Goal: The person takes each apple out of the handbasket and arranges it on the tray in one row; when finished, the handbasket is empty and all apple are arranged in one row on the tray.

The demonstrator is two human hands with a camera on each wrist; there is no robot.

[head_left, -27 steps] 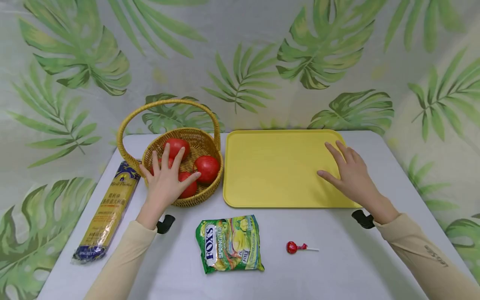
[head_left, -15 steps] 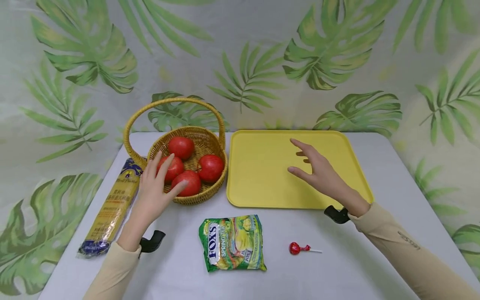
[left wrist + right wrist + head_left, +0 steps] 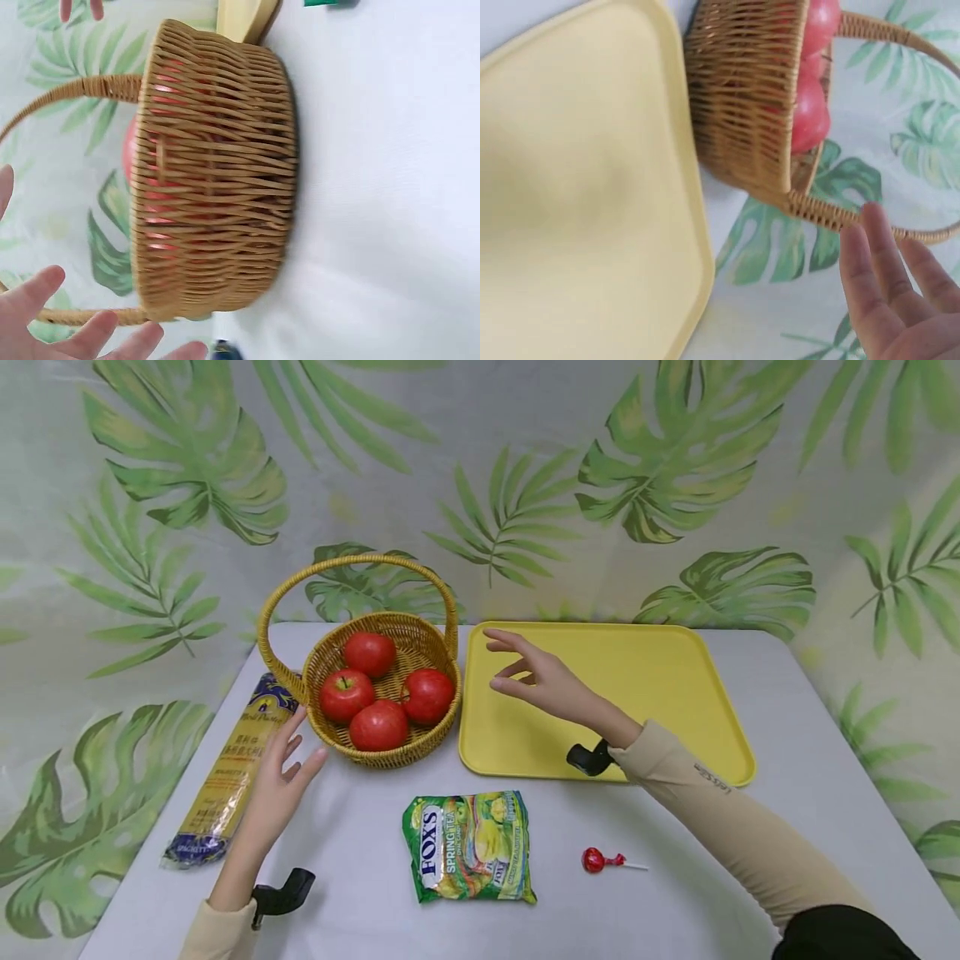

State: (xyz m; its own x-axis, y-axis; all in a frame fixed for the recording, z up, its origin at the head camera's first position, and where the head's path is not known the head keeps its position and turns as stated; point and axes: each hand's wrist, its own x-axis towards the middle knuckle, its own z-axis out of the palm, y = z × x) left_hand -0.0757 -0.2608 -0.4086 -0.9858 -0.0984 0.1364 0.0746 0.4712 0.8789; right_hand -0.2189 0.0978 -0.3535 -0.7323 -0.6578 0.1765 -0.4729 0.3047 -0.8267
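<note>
A wicker basket (image 3: 390,760) with a tall arched handle (image 3: 358,558) stands at the back left and holds several red apples (image 3: 378,725). My left hand (image 3: 277,777) hovers at the basket's front left, fingers loosely spread, touching nothing. In the left wrist view its fingers show at the lower left, beside the basket wall (image 3: 217,165). Over the left part of the yellow tray (image 3: 600,752) hangs my right hand (image 3: 543,677), its fingers relaxed and pointing toward the basket. The right wrist view shows its fingers near the basket handle (image 3: 825,210), holding nothing.
A long spaghetti packet (image 3: 232,768) lies left of the basket, partly behind my left hand. In front are a green Fox's candy bag (image 3: 472,847) and a red lollipop (image 3: 594,860). A leaf-patterned cloth (image 3: 510,485) hangs behind the table.
My right hand has swept left across the tray toward the basket. My left hand has drawn back from above the apples to the basket's front left. The objects on the table stay put.
</note>
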